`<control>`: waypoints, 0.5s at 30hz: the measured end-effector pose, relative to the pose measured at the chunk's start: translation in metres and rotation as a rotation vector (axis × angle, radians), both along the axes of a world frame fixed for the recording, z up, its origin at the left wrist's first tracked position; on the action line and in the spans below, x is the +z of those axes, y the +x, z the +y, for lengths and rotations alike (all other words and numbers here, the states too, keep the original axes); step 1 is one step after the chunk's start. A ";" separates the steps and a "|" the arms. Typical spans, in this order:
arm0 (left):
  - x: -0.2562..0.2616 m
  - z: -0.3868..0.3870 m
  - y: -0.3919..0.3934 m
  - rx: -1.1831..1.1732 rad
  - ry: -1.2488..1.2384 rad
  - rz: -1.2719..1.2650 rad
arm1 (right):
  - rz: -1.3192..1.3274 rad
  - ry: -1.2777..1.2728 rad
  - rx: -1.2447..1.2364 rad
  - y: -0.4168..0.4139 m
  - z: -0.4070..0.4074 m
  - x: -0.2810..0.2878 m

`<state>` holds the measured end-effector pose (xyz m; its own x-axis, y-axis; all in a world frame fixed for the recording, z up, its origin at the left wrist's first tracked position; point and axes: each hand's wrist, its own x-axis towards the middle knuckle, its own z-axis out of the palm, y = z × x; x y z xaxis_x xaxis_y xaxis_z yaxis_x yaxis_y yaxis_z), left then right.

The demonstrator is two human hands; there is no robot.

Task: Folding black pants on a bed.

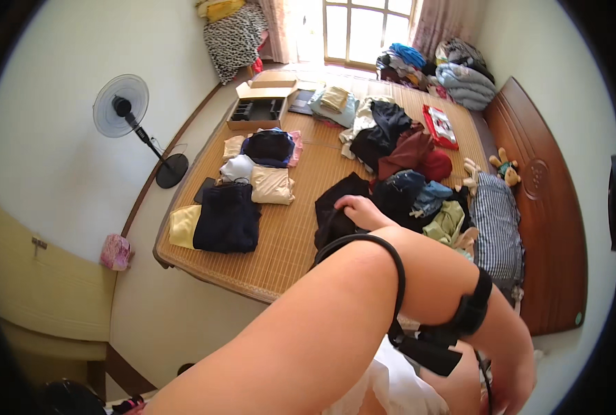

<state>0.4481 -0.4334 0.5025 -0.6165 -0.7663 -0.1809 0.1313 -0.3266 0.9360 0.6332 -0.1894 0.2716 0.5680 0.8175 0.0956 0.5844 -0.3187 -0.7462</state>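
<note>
My bare arms cross in front of the camera and hide part of each other. What looks like my right hand [362, 210], far end of the arms, has its fingers curled on a black garment [334, 220] lying on the bed. At the lower right edge, what seems to be my left hand [510, 386] hangs low and blurred, its fingers partly cut off by the frame. A black strap [479, 301] with a dark device [432, 355] sits around one arm, and a black cable [404, 280] loops over. Beside the black garment lie a denim garment [432, 197] and a light green cloth [445, 223].
On the bamboo bed mat [297, 233] lie folded dark trousers [227, 218], cream cloth [271, 184], an open cardboard box [256, 122] and a maroon garment [406, 150]. A checked pillow [494, 228] rests by the wooden headboard [551, 207]. A fan [170, 168] stands left.
</note>
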 end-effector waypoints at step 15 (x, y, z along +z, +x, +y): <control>0.066 0.211 -0.024 0.750 -1.332 -0.343 | 0.530 0.070 -0.405 -0.040 -0.100 0.023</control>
